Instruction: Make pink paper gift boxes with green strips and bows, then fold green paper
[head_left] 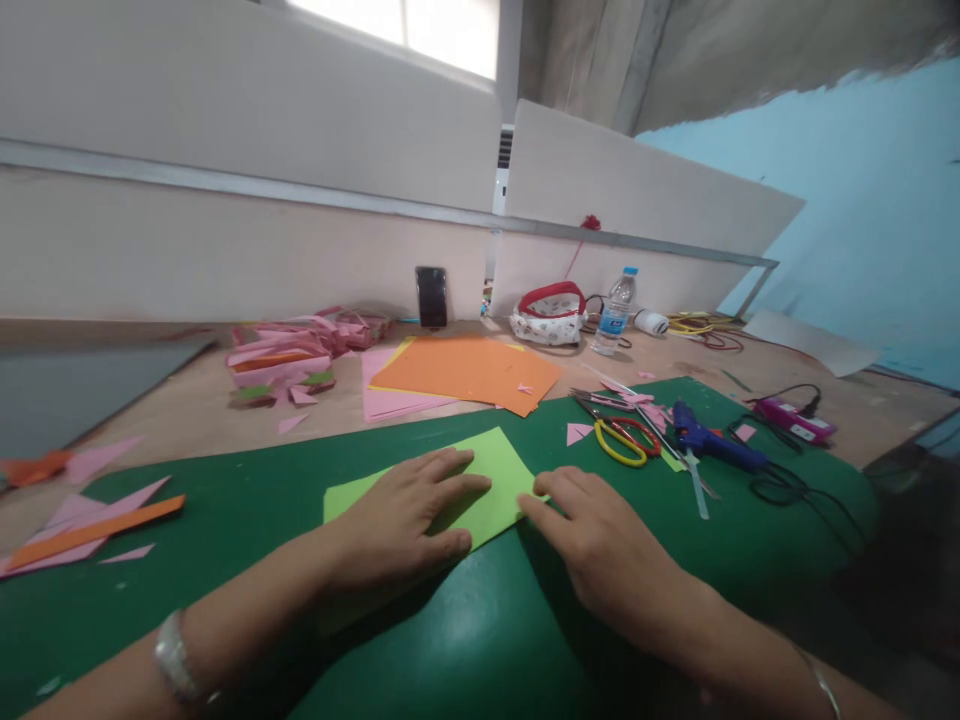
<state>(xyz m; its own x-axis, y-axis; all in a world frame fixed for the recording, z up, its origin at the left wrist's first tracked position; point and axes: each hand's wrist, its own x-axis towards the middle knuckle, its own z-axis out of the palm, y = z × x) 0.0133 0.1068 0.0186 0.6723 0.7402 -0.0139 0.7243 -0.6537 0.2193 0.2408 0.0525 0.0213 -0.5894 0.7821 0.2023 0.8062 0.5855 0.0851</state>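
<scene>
A light green sheet of paper (501,470) lies on the dark green mat (247,500) in front of me. My left hand (405,520) rests flat on the sheet, fingers spread toward its right side. My right hand (592,535) sits on the mat with its fingertips touching the sheet's right edge. Neither hand grips anything.
Scissors with yellow and red handles (626,440) and a blue glue gun (712,445) lie to the right. Orange sheets (469,370) over pink sheets lie behind, pink paper scraps (285,355) at the back left, a phone (431,297), a water bottle (613,315) and a pouch (549,315) by the partition.
</scene>
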